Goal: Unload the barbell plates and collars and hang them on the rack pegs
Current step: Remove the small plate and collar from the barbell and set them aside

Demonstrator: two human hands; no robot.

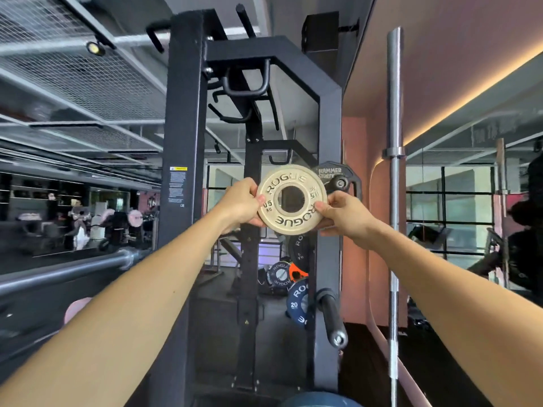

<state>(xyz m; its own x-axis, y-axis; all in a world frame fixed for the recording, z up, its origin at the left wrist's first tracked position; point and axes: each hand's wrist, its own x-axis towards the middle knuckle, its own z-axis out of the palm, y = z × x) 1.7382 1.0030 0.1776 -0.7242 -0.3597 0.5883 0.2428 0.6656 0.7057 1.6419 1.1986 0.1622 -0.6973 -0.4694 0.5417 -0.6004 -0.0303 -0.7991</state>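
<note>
While both hands — left [241, 204], right [343, 214] — pinch its rim, the white plate [291, 199] faces the rack [329, 259].

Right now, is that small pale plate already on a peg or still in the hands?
Still in the hands. The pale plate is held by its edges, left hand, right hand; nothing passes through its centre hole.

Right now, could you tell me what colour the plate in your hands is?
Cream-white with black ROGUE lettering, seen in the head view: plate.
</note>
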